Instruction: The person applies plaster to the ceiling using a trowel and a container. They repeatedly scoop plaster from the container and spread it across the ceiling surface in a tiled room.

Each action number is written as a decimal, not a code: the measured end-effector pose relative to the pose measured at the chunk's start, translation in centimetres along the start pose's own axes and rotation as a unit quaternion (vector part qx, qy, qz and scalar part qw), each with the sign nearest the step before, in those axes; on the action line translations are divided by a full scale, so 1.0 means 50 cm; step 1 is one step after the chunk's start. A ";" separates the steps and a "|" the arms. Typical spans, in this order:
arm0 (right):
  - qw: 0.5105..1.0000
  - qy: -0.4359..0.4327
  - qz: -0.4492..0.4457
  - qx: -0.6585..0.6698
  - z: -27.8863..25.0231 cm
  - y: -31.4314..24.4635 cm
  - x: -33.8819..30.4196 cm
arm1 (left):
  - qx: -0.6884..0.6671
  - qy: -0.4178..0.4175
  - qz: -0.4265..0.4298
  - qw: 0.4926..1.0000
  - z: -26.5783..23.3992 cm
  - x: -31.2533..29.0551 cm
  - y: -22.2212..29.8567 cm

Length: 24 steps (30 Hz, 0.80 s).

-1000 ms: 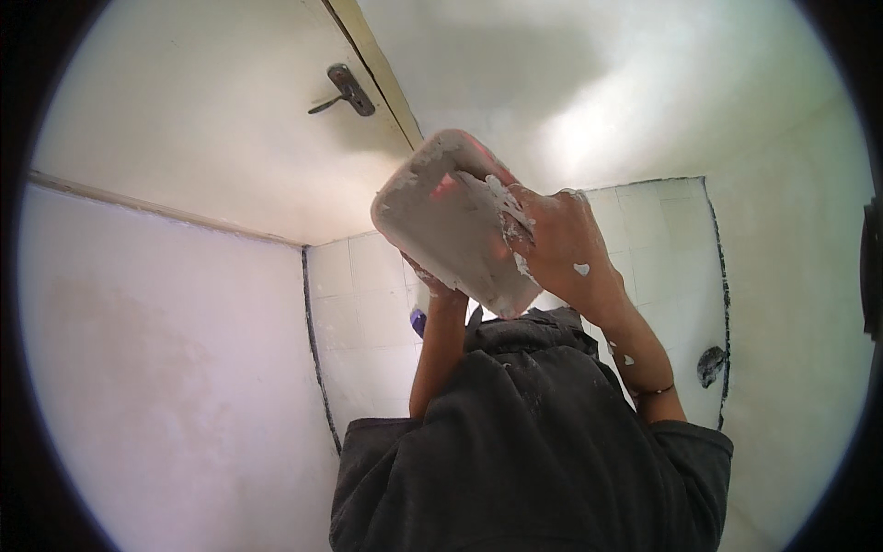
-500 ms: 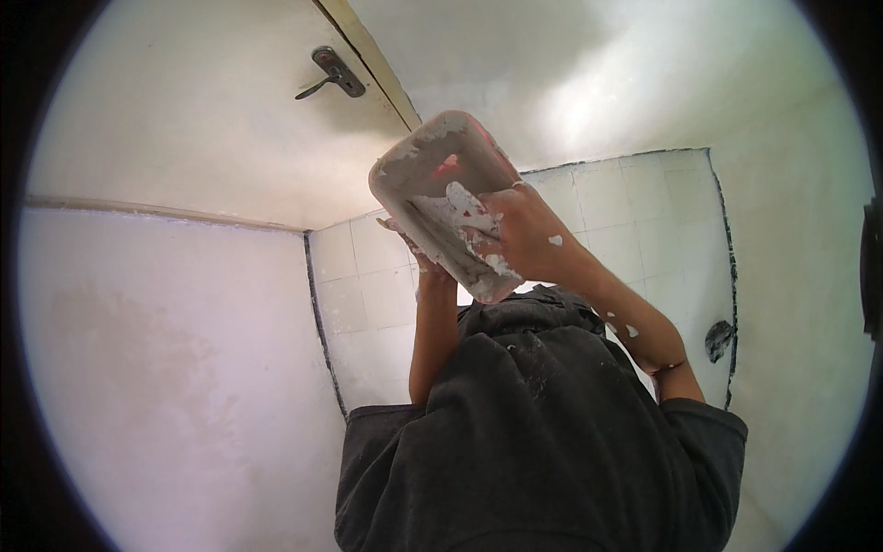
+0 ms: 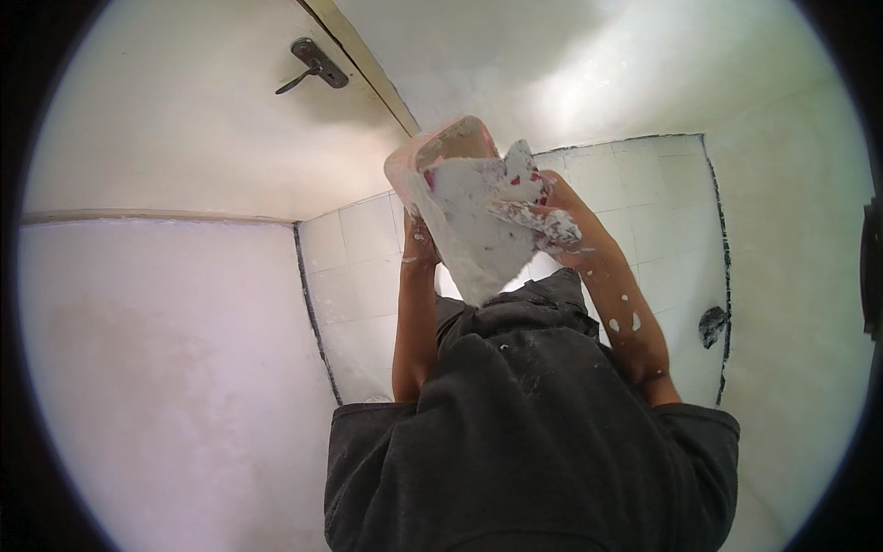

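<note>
A pinkish rectangular tub [image 3: 411, 175], smeared with grey-white plaster, is held up in front of my body. My left hand [image 3: 420, 241] supports it from the left and below, with most of its fingers hidden behind it. My right hand [image 3: 563, 225] is closed on a broad, flat putty knife [image 3: 478, 221], whose face is coated in whitish plaster. The knife lies across the tub's opening and hides much of its inside. Wet plaster and red patches show around the fingers of my right hand, and white spots dot that forearm.
A pale door with a dark lever handle [image 3: 317, 66] stands at the far left. Plastered walls [image 3: 138, 368] rise on both sides. Below lies a floor of pale square tiles [image 3: 635, 216] with a dark border, and a dark lump [image 3: 711, 327] rests near its right edge.
My right hand has drawn the putty knife up out of the tub and turned its plaster-coated face into view. The tub has tilted and shifted slightly.
</note>
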State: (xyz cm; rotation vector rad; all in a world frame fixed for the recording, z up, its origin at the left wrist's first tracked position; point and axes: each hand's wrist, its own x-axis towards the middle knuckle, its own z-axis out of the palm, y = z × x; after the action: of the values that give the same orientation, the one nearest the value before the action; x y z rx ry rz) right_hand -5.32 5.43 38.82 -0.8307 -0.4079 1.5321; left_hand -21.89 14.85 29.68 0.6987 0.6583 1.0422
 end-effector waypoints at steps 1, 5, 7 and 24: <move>0.999 -0.008 -0.003 0.047 -0.026 0.010 0.002 | 0.021 0.013 -0.001 1.000 -0.007 0.001 -0.004; 0.980 -0.003 -0.003 0.198 -0.218 0.123 0.013 | -0.011 0.032 -0.024 0.999 -0.036 0.012 -0.051; 0.961 0.000 0.023 0.276 -0.313 0.192 0.025 | -0.148 0.022 -0.052 0.987 -0.090 0.013 -0.092; 0.863 0.301 -0.145 0.380 -1.190 0.902 0.798 | -0.314 0.264 -0.436 0.801 -0.661 0.032 -0.755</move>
State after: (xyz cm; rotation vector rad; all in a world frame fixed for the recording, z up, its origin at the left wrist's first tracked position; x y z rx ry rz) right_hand 6.59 24.13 -42.90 -0.5313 0.5010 0.9419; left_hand -26.55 10.18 -20.08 -0.5053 0.9144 0.4911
